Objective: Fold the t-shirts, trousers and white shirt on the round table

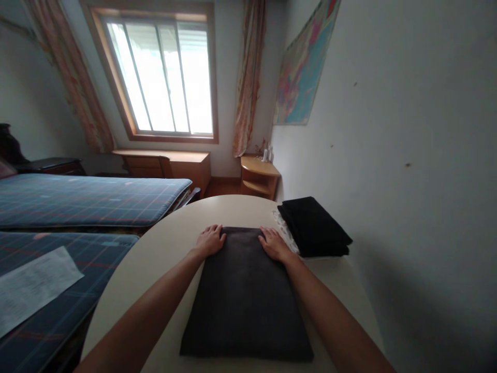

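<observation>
A folded dark grey cloth [248, 300] lies flat on the round cream table [147, 269], its long side running away from me. My left hand [210, 240] rests on its far left corner with the fingers stretched forward. At the far right corner, my right hand [274, 242] lies along the edge, fingers spread over the fabric. Both palms face down and neither hand grips anything. Just beyond my right hand sits a stack of folded black cloth [314, 226], with a white lacy piece [285, 230] showing underneath it.
Beds with blue plaid mattresses [97, 199] stand on the left, one with a sheet of paper [39, 285] on it. A white wall [419, 217] borders the table on the right. A desk [190, 160] and a corner shelf [260, 167] stand below the window.
</observation>
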Demonstrator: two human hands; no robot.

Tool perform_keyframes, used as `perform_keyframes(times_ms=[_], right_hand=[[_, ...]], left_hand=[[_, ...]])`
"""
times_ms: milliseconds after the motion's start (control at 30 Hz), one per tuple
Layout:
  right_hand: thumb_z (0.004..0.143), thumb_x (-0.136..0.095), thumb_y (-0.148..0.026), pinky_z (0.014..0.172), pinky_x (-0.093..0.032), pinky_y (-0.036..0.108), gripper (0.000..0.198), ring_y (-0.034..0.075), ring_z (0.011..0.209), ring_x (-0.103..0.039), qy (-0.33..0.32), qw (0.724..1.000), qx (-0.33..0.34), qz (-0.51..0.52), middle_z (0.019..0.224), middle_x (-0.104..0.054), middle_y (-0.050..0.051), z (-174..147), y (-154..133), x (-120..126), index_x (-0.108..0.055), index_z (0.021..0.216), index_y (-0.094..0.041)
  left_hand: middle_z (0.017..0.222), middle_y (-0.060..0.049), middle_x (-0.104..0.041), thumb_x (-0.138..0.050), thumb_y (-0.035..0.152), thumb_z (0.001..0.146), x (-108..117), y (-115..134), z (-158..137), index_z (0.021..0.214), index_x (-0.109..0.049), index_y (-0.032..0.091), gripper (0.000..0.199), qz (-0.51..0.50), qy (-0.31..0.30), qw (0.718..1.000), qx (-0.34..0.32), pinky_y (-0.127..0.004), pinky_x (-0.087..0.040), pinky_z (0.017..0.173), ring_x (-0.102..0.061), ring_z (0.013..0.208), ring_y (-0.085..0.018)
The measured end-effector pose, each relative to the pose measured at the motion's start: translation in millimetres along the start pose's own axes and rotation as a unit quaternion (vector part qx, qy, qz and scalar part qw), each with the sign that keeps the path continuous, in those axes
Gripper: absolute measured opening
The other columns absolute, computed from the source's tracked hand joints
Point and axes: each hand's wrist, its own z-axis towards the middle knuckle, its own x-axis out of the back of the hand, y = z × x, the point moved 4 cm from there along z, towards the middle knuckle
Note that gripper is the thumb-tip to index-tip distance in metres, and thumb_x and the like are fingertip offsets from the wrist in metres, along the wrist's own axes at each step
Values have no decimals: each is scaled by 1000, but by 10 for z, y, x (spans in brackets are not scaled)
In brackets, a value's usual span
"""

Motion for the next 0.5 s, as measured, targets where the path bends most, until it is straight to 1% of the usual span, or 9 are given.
perform_keyframes(times_ms=[100,200,300,433,500], right_hand=[[97,-39,-31,114,-26,34,52,23,138,-40,5,1000,-14,-4,147,-48,16,78,51,39,-46,145,-11],[90,-51,-32,109,-32,37,50,27,130,-47,3,999,-36,-6,137,-56,18,177,114,95,-57,135,-12],[84,-59,-34,101,-39,34,43,27,121,-55,-6,999,-53,0,125,-64,15,263,160,133,-65,123,-16],[79,-64,-28,89,-45,30,33,25,107,-62,-17,998,-62,18,113,-69,13,315,183,155,-70,109,-15],[77,-65,-23,82,-46,28,32,23,99,-65,-19,998,-59,33,108,-71,11,315,186,180,-68,108,-16]], left_hand=[[140,-17,-54,-49,40,92,79,-126,60,135,-53,18,49,-4,-1,1000,10,-43,-38,106,-49,130,-32],[132,-16,-61,-59,40,86,103,-238,152,128,-58,18,47,-19,-9,999,30,-39,-41,102,-54,125,-31],[117,-14,-70,-65,42,81,73,-325,250,113,-65,18,40,-48,-29,997,61,-35,-48,91,-63,112,-30],[90,-9,-75,-71,36,76,12,-363,325,88,-70,16,23,-110,-56,989,76,-28,-52,70,-71,89,-26],[82,-6,-75,-72,31,75,22,-355,332,83,-70,16,17,-142,-48,986,77,-26,-51,65,-71,82,-24]])
